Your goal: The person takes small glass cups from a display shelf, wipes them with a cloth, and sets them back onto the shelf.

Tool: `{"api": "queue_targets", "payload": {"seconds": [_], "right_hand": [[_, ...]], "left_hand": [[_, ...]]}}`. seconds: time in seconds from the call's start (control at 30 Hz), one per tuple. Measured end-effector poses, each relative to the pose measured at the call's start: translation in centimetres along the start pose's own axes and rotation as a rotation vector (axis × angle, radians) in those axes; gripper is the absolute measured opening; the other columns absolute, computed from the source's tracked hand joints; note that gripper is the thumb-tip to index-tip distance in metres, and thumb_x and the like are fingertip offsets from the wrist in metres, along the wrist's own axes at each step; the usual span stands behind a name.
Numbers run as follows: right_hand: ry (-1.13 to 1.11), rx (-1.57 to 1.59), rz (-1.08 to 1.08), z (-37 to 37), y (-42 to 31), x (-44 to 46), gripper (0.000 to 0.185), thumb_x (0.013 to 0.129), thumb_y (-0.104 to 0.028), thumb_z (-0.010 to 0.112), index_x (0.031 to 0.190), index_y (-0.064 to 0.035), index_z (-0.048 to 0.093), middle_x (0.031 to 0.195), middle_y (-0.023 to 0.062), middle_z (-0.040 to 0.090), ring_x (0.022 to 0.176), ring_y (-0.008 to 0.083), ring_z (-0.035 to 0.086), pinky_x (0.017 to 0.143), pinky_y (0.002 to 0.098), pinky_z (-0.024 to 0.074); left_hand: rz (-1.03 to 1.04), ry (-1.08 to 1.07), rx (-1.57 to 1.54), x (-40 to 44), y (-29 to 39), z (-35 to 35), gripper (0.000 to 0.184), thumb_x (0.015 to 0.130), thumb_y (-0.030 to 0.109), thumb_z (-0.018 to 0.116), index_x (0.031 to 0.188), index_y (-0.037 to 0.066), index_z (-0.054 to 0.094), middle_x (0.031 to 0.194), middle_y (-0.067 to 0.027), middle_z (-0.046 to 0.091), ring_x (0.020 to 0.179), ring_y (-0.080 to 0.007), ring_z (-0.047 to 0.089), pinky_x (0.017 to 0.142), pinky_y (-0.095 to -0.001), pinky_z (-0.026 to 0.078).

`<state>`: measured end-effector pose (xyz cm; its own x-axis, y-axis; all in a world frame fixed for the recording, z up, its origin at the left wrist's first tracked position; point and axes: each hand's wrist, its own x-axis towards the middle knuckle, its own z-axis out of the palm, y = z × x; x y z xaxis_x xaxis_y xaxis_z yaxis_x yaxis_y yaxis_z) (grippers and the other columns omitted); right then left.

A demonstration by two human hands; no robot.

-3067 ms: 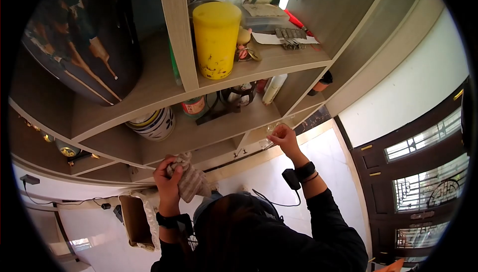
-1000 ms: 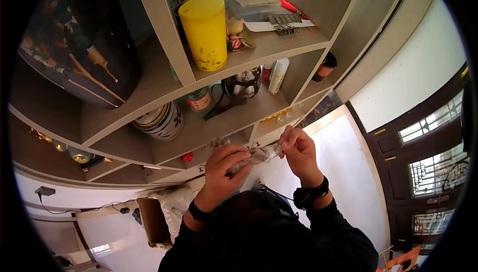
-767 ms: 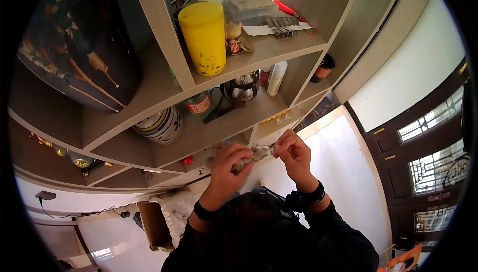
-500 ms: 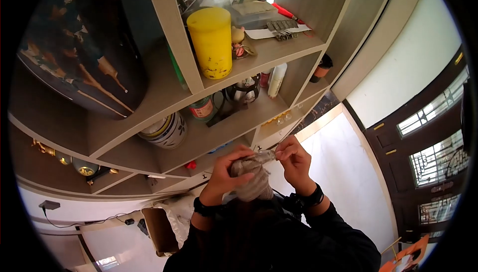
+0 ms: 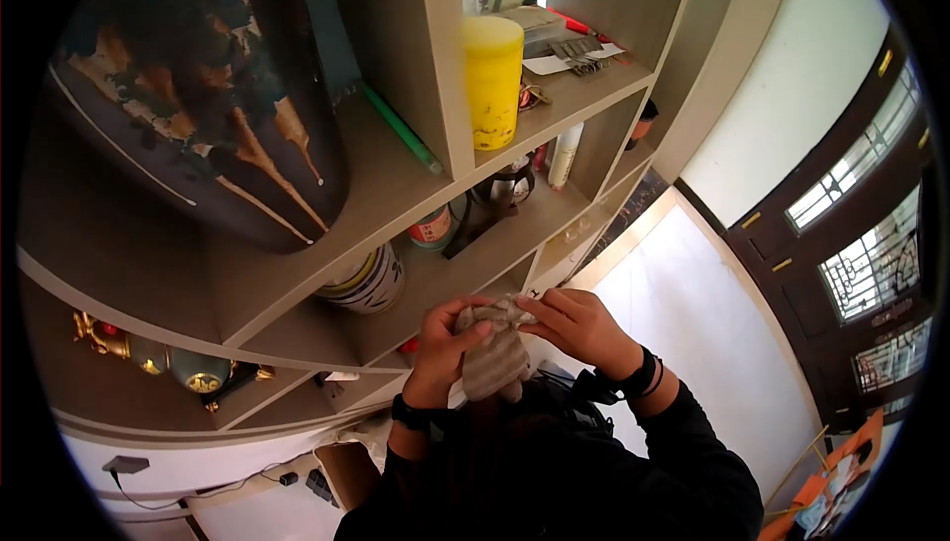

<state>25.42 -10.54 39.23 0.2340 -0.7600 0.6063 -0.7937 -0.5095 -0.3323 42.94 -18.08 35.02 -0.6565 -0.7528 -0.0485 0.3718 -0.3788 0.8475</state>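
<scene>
A greyish-beige striped cloth [image 5: 495,365] hangs in front of my chest, bunched at its top and with a small lobe at its lower end. My left hand [image 5: 442,341] is closed on its left upper part, thumb across the front. My right hand [image 5: 586,331] pinches the gathered upper right edge, fingertips close to those of the left. Something pale and shiny shows at the bunched top, but my fingers partly cover it and I cannot make it out.
A shelf unit [image 5: 336,234] curves ahead, holding a large dark vase [image 5: 198,96], a yellow canister [image 5: 492,86], a green stick [image 5: 401,127] and a striped pot [image 5: 366,284]. Below left stands an open cardboard box [image 5: 348,472]. A dark door [image 5: 851,244] is at the right.
My right hand has come in to the left and now grips the cloth's top. The clear piece that stuck out there is mostly covered. The view has turned slightly left.
</scene>
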Motion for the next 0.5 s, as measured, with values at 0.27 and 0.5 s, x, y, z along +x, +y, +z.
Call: {"api": "queue_targets", "payload": {"seconds": [0.27,0.5], "right_hand": [[-0.101,0.641,0.456,2.2,-1.3,-0.3,0.034,0.071,-0.004,0.062,0.101,0.0040,0.051,0.072,0.0056,0.049,0.059,0.0107,0.049,0.049,0.0242,0.0389],[-0.163,1.339,1.099,2.8,-0.8,-0.6,0.022,0.078,-0.007,0.055,0.098,0.0014,0.052,0.062,-0.0017,0.045,0.046,0.0038,0.036,0.040,0.0160,0.0281]], "left_hand": [[0.071,-0.036,0.247,-0.6,1.2,-1.2,0.022,0.070,-0.001,0.058,0.091,-0.002,0.054,0.090,-0.0057,0.053,0.083,-0.0118,0.050,0.073,-0.0237,0.040],[0.384,-0.272,0.691,0.3,2.2,-1.8,0.018,0.070,0.000,0.057,0.087,0.000,0.054,0.083,-0.0058,0.046,0.075,-0.0158,0.047,0.064,-0.0232,0.038]]}}
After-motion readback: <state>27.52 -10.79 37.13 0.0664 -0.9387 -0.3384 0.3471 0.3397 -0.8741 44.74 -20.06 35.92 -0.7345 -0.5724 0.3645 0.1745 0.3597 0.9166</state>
